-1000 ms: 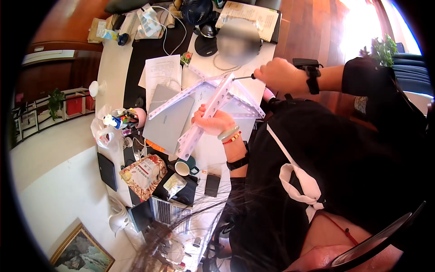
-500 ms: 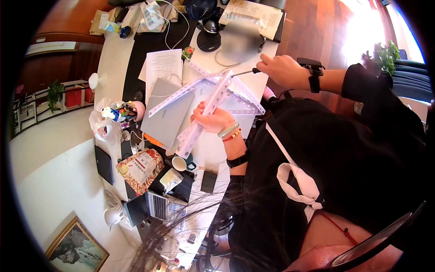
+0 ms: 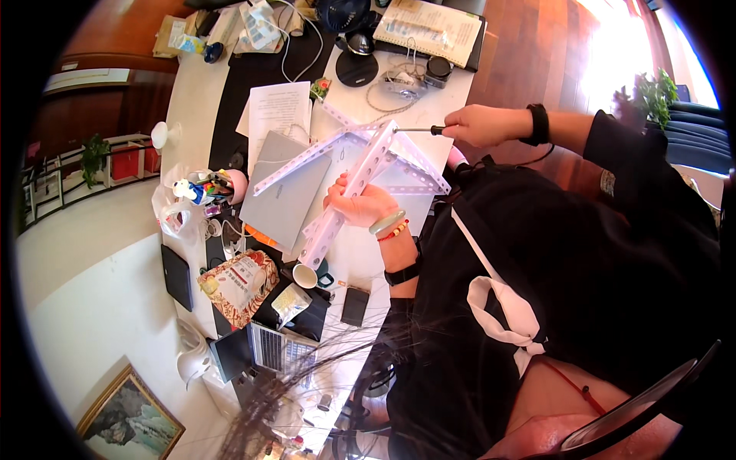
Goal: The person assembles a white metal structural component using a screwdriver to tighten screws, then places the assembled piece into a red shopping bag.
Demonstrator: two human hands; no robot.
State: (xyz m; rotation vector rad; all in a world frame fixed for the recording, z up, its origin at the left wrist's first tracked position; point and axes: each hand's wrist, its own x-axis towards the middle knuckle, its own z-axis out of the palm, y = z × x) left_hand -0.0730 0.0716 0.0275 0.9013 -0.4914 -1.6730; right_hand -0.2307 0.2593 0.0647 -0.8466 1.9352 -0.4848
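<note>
My left hand point(image 3: 362, 205) is wrapped round a white perforated angle bar point(image 3: 354, 192), part of a frame of several such bars joined together. The frame is held tilted above the desk, its other bars point(image 3: 303, 159) spreading out to the left and right. In my right hand point(image 3: 484, 125), closed round its dark handle, is a screwdriver point(image 3: 418, 129). Its thin metal shaft points left, with the tip at the upper end of the held bar. Whether a screw sits under the tip is too small to tell.
Beneath the frame lie a grey laptop point(image 3: 285, 180) and printed sheets point(image 3: 277, 107). A mug point(image 3: 305, 276) stands close below the bar's lower end, beside a phone point(image 3: 354, 307). A clear object with a cord point(image 3: 404, 81) and a spiral notebook point(image 3: 429, 31) lie at the far side.
My right hand has turned round the screwdriver handle and shifted slightly, its wrist now rolled differently. The left hand and the frame have barely moved.
</note>
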